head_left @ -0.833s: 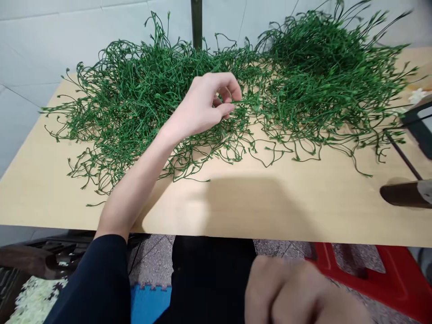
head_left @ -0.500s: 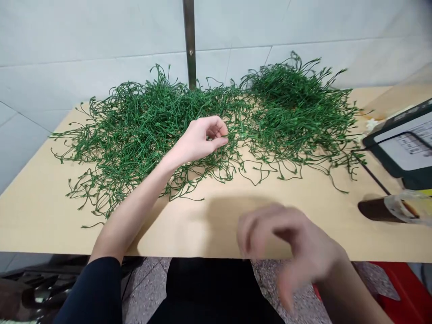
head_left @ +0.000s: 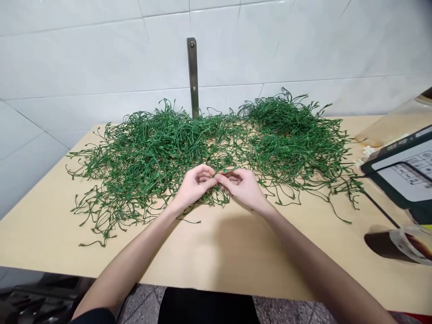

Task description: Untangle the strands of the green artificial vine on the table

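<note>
- Right now the left hand [head_left: 195,185] and the right hand [head_left: 243,186] meet fingertip to fingertip above the near edge of a heap of green stems [head_left: 209,144].
- Both hands are curled narrow, thumbs against forefingers, pinching a thin green sprig [head_left: 223,171] that runs between them; how much of it each hand holds cannot be told.
- Just beyond the hands, the heap spreads to both sides across the pale wooden table [head_left: 236,256]: a wide, loose tangle past the left hand and a denser mound past the right hand.
- Straight beyond the hands, behind the heap, a metal strip [head_left: 193,74] stands upright against the white tiled wall [head_left: 84,58].
- Well out to the right of the right hand lies a dark device [head_left: 401,173] with a pale panel of small boxes; its markings are too small to read.
- Nearer than the device, also to the right, a clear cup [head_left: 410,243] lies on its side with a dark shadow beside it.
</note>
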Motion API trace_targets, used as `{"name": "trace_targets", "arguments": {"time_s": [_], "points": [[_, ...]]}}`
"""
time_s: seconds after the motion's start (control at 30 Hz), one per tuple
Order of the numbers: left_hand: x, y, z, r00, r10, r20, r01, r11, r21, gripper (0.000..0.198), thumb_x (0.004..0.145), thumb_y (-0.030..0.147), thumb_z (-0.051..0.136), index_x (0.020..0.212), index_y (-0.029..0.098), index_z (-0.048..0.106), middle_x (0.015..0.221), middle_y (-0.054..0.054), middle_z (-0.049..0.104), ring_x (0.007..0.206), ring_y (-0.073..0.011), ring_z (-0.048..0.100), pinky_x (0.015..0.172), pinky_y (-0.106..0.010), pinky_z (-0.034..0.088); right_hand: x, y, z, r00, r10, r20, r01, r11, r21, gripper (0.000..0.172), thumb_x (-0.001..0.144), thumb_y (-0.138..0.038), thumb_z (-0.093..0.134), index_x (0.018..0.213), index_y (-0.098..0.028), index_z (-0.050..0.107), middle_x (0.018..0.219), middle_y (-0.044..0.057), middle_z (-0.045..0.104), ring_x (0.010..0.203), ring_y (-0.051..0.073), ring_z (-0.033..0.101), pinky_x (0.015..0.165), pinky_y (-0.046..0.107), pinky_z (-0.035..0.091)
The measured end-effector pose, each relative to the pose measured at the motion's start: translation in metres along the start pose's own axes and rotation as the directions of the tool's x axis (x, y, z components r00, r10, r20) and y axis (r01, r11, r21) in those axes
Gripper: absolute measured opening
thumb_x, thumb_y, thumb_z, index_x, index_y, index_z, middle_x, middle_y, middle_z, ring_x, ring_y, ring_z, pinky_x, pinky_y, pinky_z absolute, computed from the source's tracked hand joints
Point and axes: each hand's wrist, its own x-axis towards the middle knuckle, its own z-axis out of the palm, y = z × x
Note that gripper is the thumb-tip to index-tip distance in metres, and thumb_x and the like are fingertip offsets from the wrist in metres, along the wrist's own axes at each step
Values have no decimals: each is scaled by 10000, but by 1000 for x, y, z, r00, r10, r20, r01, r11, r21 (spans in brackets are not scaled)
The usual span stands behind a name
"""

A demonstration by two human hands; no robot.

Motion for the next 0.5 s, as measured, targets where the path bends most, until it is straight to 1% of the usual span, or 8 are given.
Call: {"name": "trace_targets", "arguments": {"time_s": [0.13, 0.17, 0.2, 0.27, 0.3, 0.33, 0.43, 0.5], "points": [[-8, -6, -1, 1000, -17, -4, 17, 999, -36, 292, 729, 353, 745, 830, 173, 537, 667, 30, 591, 630, -92, 562, 600, -210, 429, 1, 17, 5, 984, -159, -82, 160, 987, 8, 355, 719, -503, 737, 690, -154, 675, 823, 91, 684, 687, 165, 645, 533, 255, 524], [-10, -6, -1, 1000, -28, 6, 28, 999, -45, 299, 741, 366, 736, 841, 177, 527, 674, 27, 601, 638, -95, 568, 602, -210, 429, 0, 19, 5, 985, -155, -72, 156, 988, 19, 355, 719, -500, 740, 688, -154, 667, 808, 91, 681, 653, 156, 637, 500, 247, 510], [-12, -6, -1, 999, -42, 18, 43, 997, -57, 306, 753, 380, 726, 853, 181, 516, 686, 23, 611, 646, -98, 573, 602, -210, 428, -1, 21, 6, 991, -123, -43, 125, 991, 40, 354, 727, -499, 737, 710, -154, 659, 749, 77, 673, 584, 140, 613, 456, 240, 488], [-15, -8, -1, 997, -66, 42, 69, 994, -84, 322, 773, 406, 707, 882, 188, 495, 704, 17, 624, 655, -102, 579, 596, -208, 423, -3, 22, 6, 998, -38, 44, 34, 995, 89, 352, 766, -499, 708, 772, -154, 638, 589, 23, 623, 443, 109, 536, 398, 231, 451], [-17, -9, -1, 996, -70, 54, 75, 992, -100, 330, 781, 416, 700, 899, 193, 487, 704, 18, 624, 651, -101, 577, 593, -207, 420, -5, 23, 6, 997, -20, 78, 12, 994, 105, 348, 786, -496, 691, 788, -154, 628, 550, 6, 605, 425, 106, 525, 408, 234, 463], [-17, -10, -1, 996, -66, 64, 73, 990, -117, 338, 786, 422, 696, 919, 197, 481, 698, 24, 620, 640, -98, 569, 590, -205, 417, -6, 23, 7, 995, -29, 96, 18, 993, 113, 342, 801, -492, 678, 788, -154, 623, 550, 6, 607, 447, 114, 548, 445, 245, 494], [-18, -13, -3, 996, -57, 75, 66, 990, -122, 361, 790, 438, 692, 970, 199, 491, 676, 40, 604, 584, -82, 528, 579, -204, 411, -8, 23, 7, 987, -133, 85, 126, 988, 89, 299, 827, -447, 660, 762, -156, 637, 677, 53, 667, 609, 158, 649, 607, 292, 571], [-18, -13, -4, 995, -70, 77, 76, 994, -78, 350, 796, 460, 677, 946, 186, 520, 663, 37, 599, 559, -77, 503, 566, -207, 403, -9, 23, 6, 976, -212, 44, 212, 977, -7, 237, 840, -390, 649, 785, -160, 663, 730, 68, 684, 636, 170, 661, 607, 300, 569]]}}
